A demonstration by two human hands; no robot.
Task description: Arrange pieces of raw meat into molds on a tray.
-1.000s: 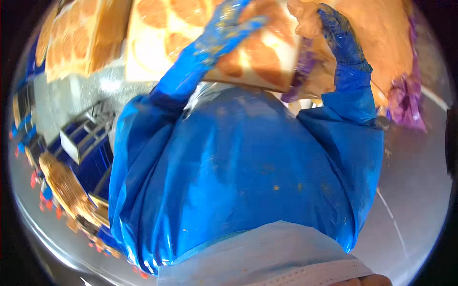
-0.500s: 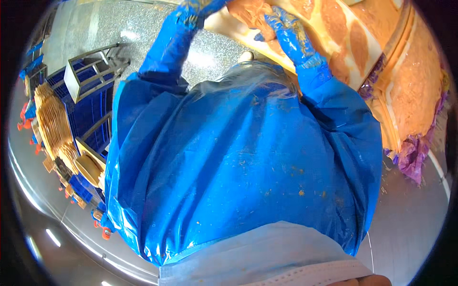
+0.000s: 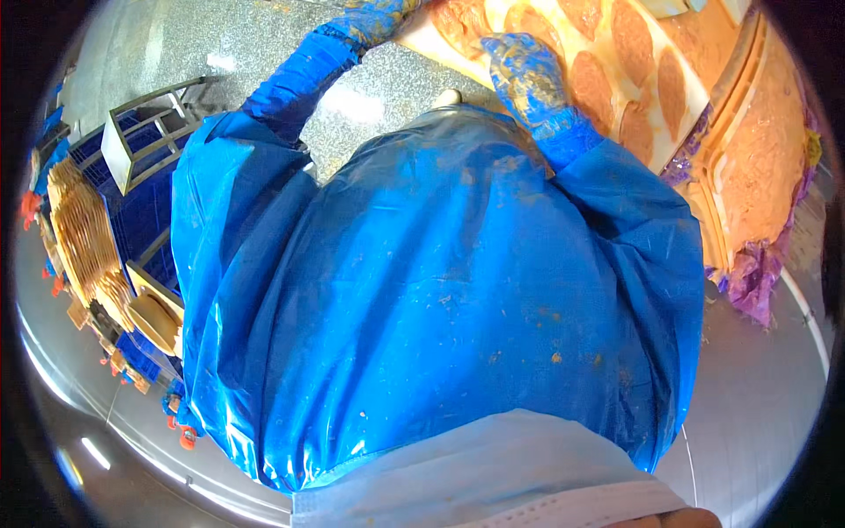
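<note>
My left hand (image 3: 380, 19), in a smeared blue glove, reaches the upper left corner of a pale board (image 3: 427, 42); its fingertips are cut off by the picture's edge, so its grip is unclear. My right hand (image 3: 528, 81), gloved and caked with paste, has fingers bent and together at pink-orange paste (image 3: 453, 26) on the board; what lies under them is hidden. Oval shapes of paste (image 3: 634, 57) fill the right part of the board.
A large mass of paste (image 3: 757, 176) on purple plastic (image 3: 753, 282) lies at right. At left are a metal frame (image 3: 132, 141), blue crates (image 3: 150, 220) and stacked pale boards (image 3: 84, 220). A speckled floor (image 3: 352, 110) shows beyond my apron.
The board now appears farther right and more tilted. The lump of paste at my right hand has come down onto the board, and my left hand has moved toward its corner.
</note>
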